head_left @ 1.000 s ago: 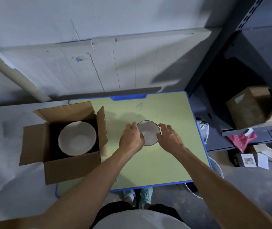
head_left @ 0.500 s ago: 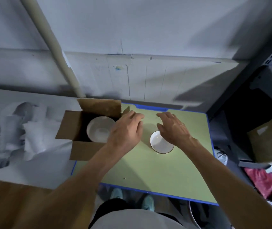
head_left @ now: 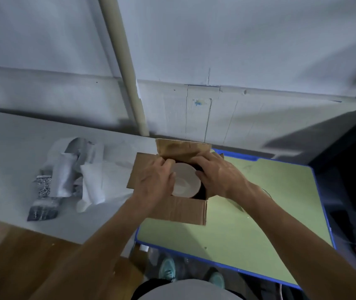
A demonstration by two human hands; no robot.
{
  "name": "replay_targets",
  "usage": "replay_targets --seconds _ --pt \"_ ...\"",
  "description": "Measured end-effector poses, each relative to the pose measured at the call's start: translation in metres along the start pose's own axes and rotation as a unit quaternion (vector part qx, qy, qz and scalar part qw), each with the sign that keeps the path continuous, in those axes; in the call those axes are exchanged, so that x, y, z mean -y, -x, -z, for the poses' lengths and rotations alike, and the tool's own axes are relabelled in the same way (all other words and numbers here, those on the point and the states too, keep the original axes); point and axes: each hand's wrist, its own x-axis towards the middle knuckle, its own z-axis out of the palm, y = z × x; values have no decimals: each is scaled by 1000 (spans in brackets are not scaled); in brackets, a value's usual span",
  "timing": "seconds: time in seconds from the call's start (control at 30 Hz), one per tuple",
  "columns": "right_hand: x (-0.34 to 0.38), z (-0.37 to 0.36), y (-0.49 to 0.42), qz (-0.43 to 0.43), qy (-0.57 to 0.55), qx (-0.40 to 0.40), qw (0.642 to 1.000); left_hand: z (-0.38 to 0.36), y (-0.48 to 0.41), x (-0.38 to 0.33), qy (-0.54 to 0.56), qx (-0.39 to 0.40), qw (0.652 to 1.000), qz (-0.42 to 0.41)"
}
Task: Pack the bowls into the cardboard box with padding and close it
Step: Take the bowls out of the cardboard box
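Change: we shift both hands off green table (head_left: 270,224) into mid-frame cardboard box (head_left: 179,211) | left hand (head_left: 153,182), right hand (head_left: 218,176) curl round bowl (head_left: 185,182) rim | likely reseating before padding (head_left: 91,180)

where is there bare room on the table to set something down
Bare green tabletop right of the cardboard box, out to the blue rim, and the strip before its front flap. Crowded: padding left of the box; inside it, left hand and right hand grip the bowl.
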Motion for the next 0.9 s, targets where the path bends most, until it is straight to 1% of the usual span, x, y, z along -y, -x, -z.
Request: replay_targets --seconds 0.1,0.2,0.3,0.47,0.6,0.73,0.9 --pt "12 -11 -3 -29 14 22 999 -4 -4 16 -15 2 999 -40" --pt "21 -24 -4 -80 31 55 995 -11 -11 25 -35 55 996 -59" --pt "27 -37 -5 -125 44 78 988 -18 -17 32 -60 87 992 -69" --pt "31 -55 -17 -162 71 94 980 -26 -26 39 -122 95 982 -104" --pt "31 -66 -30 -192 96 111 970 -32 -34 37 -135 111 980 -99" --pt "34 -70 -40 -230 133 113 957 -34 -42 30 -175 133 972 -81" --pt "37 -74 -47 -240 169 112 949 -35 -52 27 -194 148 967 -71"
